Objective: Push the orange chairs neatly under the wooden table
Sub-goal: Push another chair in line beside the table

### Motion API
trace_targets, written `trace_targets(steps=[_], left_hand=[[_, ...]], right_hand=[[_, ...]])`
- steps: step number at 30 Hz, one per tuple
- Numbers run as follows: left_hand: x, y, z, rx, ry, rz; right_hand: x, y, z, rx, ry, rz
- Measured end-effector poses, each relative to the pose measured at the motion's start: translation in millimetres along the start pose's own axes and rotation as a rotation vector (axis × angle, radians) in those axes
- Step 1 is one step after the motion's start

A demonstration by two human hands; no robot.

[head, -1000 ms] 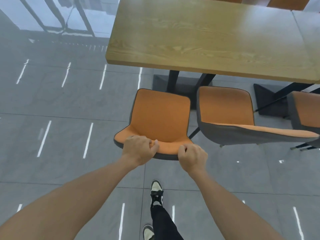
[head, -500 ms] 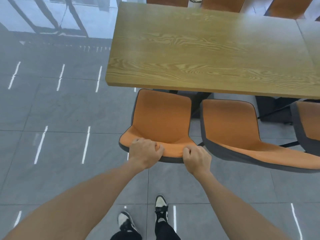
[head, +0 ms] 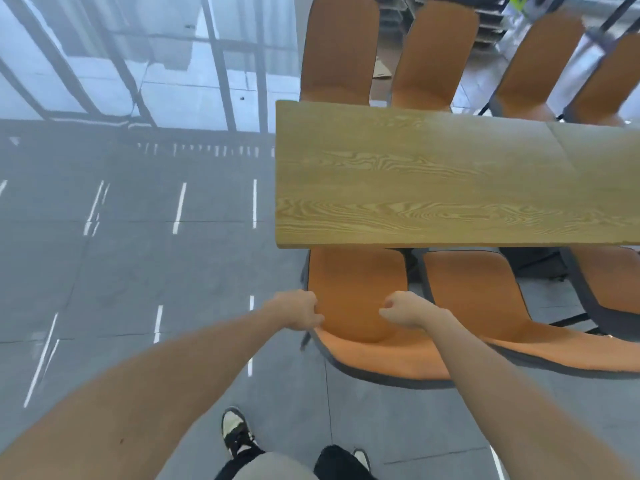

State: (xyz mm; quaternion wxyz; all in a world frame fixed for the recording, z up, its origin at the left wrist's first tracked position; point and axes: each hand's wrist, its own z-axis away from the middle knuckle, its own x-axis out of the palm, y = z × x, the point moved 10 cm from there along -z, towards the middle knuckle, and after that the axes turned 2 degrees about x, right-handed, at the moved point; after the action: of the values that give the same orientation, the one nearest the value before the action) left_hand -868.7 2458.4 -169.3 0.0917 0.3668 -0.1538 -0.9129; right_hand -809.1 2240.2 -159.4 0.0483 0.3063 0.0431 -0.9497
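Now we stand at the table (head: 433, 174), both fists at the near chair (head: 356, 292). Our left hand (head: 299, 311) curls its fingers over the chair's left edge, gripping it. Our right hand (head: 403, 313) is balled with fingers pressed together against the backrest, though we cannot tell whether it pinches the fabric or only leans on it. The chair's seat end lies under the table's front edge, its back toward us. A second chair (head: 474, 296) sits just beside it on the right, likewise partly tucked under.
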Motion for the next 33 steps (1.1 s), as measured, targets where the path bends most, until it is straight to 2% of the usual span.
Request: trace_targets(steps=[8,15,20,26,30,33], left_hand=[[-189,-162,24,-0.081,0.218,-0.005],[-337,-284,-23,-0.143,0.358,-0.086],[-451,-357,-65,-0.175,0.485,-0.110],[-580,-419,-126,-0.169,0.560,-0.135],[-662,-456,-199,-0.129,0.558,-0.136],[-716,-482,-271,-0.084,0.498,-0.152]], right_hand=[[-146,-226,-21,-0.200,0.108,0.109],[-283,-360,-116,-0.297,0.234,0.084],[-387,-429,-196,-0.337,0.344,0.047],[-504,-495,-257,-0.370,0.604,0.091],[-566,-529,-326,-0.323,0.575,0.123],[-609,-542,-383,-0.252,0.485,0.142]])
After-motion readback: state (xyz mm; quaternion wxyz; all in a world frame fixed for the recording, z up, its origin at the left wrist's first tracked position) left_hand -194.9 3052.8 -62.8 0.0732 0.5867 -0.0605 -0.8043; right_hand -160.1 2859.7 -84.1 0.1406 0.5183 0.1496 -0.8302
